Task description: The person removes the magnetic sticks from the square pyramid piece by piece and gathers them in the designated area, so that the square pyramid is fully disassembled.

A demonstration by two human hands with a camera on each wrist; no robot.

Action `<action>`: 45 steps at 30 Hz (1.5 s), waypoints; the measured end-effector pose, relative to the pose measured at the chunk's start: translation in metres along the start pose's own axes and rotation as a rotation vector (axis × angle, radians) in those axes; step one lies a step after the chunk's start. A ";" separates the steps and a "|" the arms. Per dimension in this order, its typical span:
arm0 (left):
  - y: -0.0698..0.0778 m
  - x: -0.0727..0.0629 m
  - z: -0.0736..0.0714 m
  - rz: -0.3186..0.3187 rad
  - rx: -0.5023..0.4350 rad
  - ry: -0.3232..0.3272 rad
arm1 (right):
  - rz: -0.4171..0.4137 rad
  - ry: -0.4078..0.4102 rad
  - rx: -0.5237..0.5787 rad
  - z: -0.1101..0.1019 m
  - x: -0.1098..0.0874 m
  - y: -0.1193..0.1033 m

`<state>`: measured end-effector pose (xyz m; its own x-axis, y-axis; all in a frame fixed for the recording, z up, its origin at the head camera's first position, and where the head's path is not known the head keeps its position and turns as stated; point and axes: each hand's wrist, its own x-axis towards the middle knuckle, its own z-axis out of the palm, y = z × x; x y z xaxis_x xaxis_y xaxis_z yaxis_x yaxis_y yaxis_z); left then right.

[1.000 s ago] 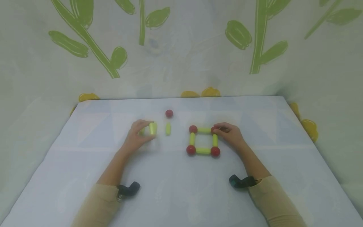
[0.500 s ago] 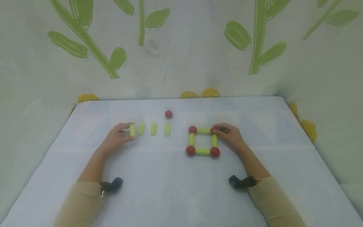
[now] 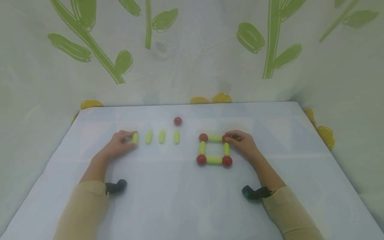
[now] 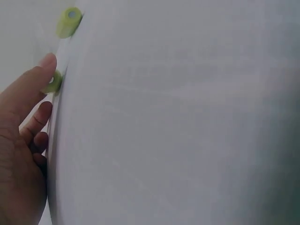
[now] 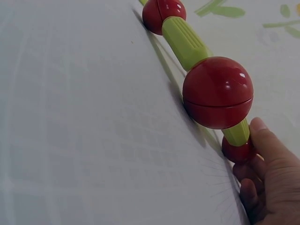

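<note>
At the left end of a row, my left hand [image 3: 117,144] pinches a yellow-green magnetic rod [image 3: 135,138] between thumb and fingers, down at the tabletop. In the left wrist view the rod's end [image 4: 56,82] peeks out behind the thumb, with a second rod [image 4: 69,22] beyond it. Three more rods stand in line to its right, the closest being this one [image 3: 148,137]. My right hand [image 3: 244,145] grips the far right red ball [image 3: 225,138] of a square built from red balls and yellow-green rods. A near corner ball [image 5: 218,93] looms large in the right wrist view.
A loose red ball [image 3: 178,121] lies behind the row of rods. The white table [image 3: 180,200] ends at a back edge against a pale wall covering with green leaf prints [image 3: 250,37]. Dark wrist cameras [image 3: 256,192] stick out from both cuffs.
My left hand has carried its rod leftward past the other rods and brought it down at the row's left end. The right hand stays at the square's corner ball.
</note>
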<state>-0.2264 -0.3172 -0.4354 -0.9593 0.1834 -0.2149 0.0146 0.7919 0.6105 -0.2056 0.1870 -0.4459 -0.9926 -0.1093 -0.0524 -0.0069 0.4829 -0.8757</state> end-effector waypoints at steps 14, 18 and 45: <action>0.001 0.010 -0.009 0.009 -0.016 -0.052 | -0.018 0.001 0.002 -0.001 0.002 0.005; 0.002 0.011 -0.008 0.004 -0.013 -0.052 | -0.016 0.005 -0.004 -0.002 0.001 0.004; 0.019 -0.019 0.022 0.233 -0.232 0.230 | -0.031 0.023 -0.023 0.002 0.003 0.001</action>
<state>-0.2019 -0.2924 -0.4367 -0.9763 0.1863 0.1098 0.2002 0.5875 0.7840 -0.2086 0.1854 -0.4476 -0.9944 -0.1047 -0.0139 -0.0405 0.4997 -0.8652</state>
